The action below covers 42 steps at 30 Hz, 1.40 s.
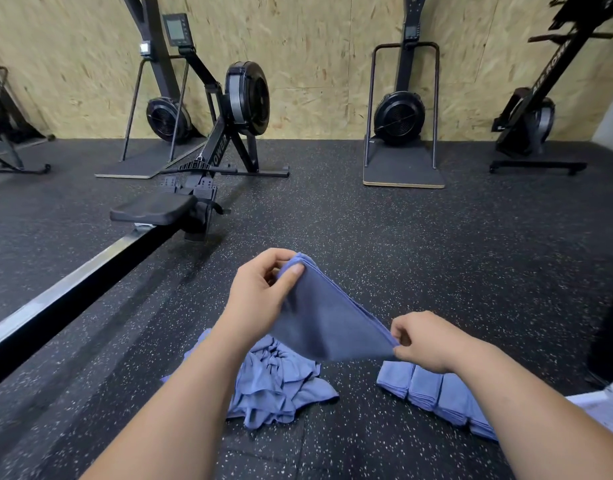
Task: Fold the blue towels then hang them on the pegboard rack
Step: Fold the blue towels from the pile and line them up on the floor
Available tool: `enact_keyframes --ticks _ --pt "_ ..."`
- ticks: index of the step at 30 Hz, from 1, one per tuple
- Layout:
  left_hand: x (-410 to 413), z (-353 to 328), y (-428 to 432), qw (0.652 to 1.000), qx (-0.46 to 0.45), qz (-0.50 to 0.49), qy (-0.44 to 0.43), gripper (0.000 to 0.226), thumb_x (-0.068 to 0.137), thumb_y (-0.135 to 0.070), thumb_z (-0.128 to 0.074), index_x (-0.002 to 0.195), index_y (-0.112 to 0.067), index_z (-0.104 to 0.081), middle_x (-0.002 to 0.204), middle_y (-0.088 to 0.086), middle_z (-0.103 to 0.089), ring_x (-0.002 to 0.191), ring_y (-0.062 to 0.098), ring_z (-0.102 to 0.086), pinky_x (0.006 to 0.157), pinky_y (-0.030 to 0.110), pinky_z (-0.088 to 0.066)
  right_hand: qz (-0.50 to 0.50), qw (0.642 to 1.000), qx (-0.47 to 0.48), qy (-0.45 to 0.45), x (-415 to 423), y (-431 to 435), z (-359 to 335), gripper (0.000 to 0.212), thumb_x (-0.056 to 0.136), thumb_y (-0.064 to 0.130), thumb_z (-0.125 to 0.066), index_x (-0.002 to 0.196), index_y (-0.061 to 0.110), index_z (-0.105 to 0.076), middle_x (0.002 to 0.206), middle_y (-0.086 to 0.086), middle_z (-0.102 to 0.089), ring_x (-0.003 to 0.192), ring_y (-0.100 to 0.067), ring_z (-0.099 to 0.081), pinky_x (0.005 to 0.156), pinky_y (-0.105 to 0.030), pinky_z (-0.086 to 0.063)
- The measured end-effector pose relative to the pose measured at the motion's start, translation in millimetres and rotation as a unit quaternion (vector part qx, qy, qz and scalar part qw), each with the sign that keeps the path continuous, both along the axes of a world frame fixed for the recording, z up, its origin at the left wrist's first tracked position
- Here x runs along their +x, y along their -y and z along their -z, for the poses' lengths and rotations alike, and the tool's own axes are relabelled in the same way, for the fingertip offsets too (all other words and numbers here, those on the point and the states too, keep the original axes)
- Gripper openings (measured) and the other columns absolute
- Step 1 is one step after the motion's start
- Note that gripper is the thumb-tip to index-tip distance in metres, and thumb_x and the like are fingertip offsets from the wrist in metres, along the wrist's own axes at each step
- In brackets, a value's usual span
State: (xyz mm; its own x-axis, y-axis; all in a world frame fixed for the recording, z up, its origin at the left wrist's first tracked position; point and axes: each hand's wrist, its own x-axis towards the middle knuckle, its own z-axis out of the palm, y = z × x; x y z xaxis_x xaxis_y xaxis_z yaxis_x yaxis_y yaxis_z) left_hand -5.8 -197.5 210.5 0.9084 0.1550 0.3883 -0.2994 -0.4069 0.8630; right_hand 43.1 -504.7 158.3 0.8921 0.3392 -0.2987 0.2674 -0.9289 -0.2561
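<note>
I hold a folded blue towel (327, 323) in the air above the floor, stretched between both hands. My left hand (260, 291) pinches its upper far corner, thumb on top. My right hand (426, 341) pinches the lower near corner. Beneath it on the black floor lies a crumpled heap of blue towels (274, 386). To the right, a row of folded blue towels (433, 389) lies partly hidden under my right forearm. No pegboard rack is in view.
A rowing machine (180, 202) with its long rail runs across the left of the speckled rubber floor (436, 254). Ski trainers (400, 116) and other machines stand along the chipboard wall. A dark object sits at the right edge.
</note>
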Motion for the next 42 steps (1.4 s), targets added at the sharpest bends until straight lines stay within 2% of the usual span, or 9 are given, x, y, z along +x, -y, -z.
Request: enact_keyframes --ticks 2,4,7,14,19,24,29,36,42 --pt "-2.7 -0.5 6.8 0.999 0.023 0.027 0.005 0.009 0.098 -0.025 -0.075 0.102 -0.033 -0.075 0.094 -0.010 -0.076 0.082 0.010 -0.065 0.081 0.031 -0.054 -0.007 1.000 -0.030 0.002 -1.9 -6.6 3.4 0.022 0.084 0.046 -0.071 0.096 0.034 -0.058 0.100 0.015 -0.065 0.094 -0.016 -0.064 0.083 -0.036 -0.056" --pt "-5.3 -1.9 11.9 0.997 0.054 0.045 0.009 0.010 0.098 -0.027 -0.075 0.102 -0.035 -0.075 0.095 -0.012 -0.076 0.086 0.017 -0.068 0.083 0.033 -0.054 -0.016 1.000 -0.026 0.000 -5.1 -14.5 5.0 0.056 0.083 0.058 -0.076 0.131 0.040 -0.053 0.128 0.011 -0.060 0.113 -0.019 -0.061 0.097 -0.039 -0.053" --pt "-10.0 -4.4 20.3 0.990 0.114 0.082 0.009 0.013 0.098 -0.023 -0.076 0.100 -0.035 -0.074 0.089 -0.019 -0.074 0.082 0.005 -0.066 0.079 0.022 -0.050 -0.032 0.995 0.098 -0.008 -11.1 -31.8 -1.8 0.102 0.079 0.061 -0.082 0.161 0.042 -0.026 0.156 0.012 -0.039 0.137 -0.018 -0.051 0.113 -0.038 -0.043" --pt "-11.7 -5.2 25.7 0.973 0.178 0.147 -0.005 0.008 0.101 -0.024 -0.073 0.108 -0.027 -0.076 0.094 -0.015 -0.075 0.087 0.008 -0.068 0.082 0.028 -0.053 -0.059 0.956 0.287 0.019 -13.0 -55.2 -15.5 0.057 0.076 0.052 -0.082 0.130 0.041 -0.066 0.123 0.026 -0.070 0.118 0.005 -0.062 0.108 -0.039 -0.051" --pt "-11.4 -9.3 20.9 0.981 0.126 0.146 -0.010 0.013 0.102 -0.015 -0.070 0.110 -0.022 -0.076 0.103 -0.015 -0.077 0.102 0.004 -0.070 0.092 0.023 -0.050 -0.042 0.929 0.360 -0.073 -13.5 -52.2 -9.6 0.045 0.076 0.043 -0.086 0.110 0.017 -0.072 0.109 0.000 -0.080 0.110 -0.024 -0.074 0.100 -0.053 -0.056" --pt "-9.6 -13.1 8.6 0.991 0.055 0.124 -0.003 0.015 0.105 -0.013 -0.066 0.111 -0.024 -0.075 0.105 -0.007 -0.077 0.100 0.012 -0.069 0.094 0.036 -0.053 -0.050 0.942 0.324 -0.071 -16.4 -47.3 -13.6 0.040 0.078 0.041 -0.083 0.112 0.025 -0.068 0.105 0.008 -0.079 0.105 -0.021 -0.074 0.098 -0.048 -0.057" --pt "-8.1 -9.9 6.2 0.996 0.024 0.087 0.004 0.015 0.106 -0.015 -0.065 0.112 -0.025 -0.073 0.105 -0.008 -0.077 0.100 0.013 -0.069 0.095 0.038 -0.053 -0.052 0.966 0.248 0.042 -20.2 -46.6 -25.1 0.022 0.086 0.033 -0.074 0.086 0.052 -0.065 0.085 0.021 -0.070 0.080 -0.002 -0.063 0.077 -0.028 -0.051" --pt "-5.8 -7.2 9.0 0.999 -0.001 -0.022 0.029 0.016 0.104 -0.015 -0.067 0.104 -0.031 -0.071 0.089 -0.020 -0.074 0.080 -0.002 -0.063 0.077 0.015 -0.047 -0.035 0.975 0.209 0.073 -16.6 -46.5 -28.1 0.013 0.083 0.034 -0.069 0.094 0.029 -0.064 0.087 0.014 -0.070 0.082 -0.009 -0.064 0.077 -0.036 -0.056" --pt "-2.1 -4.0 -0.8 0.992 -0.020 -0.121 0.017 0.007 0.107 -0.031 -0.061 0.104 -0.034 -0.066 0.084 -0.012 -0.073 0.076 0.001 -0.063 0.073 0.022 -0.046 -0.040 0.982 0.173 0.058 -9.5 -32.9 -31.5 0.022 0.071 0.041 -0.073 0.085 0.028 -0.061 0.076 0.010 -0.067 0.071 -0.011 -0.060 0.070 -0.036 -0.053"
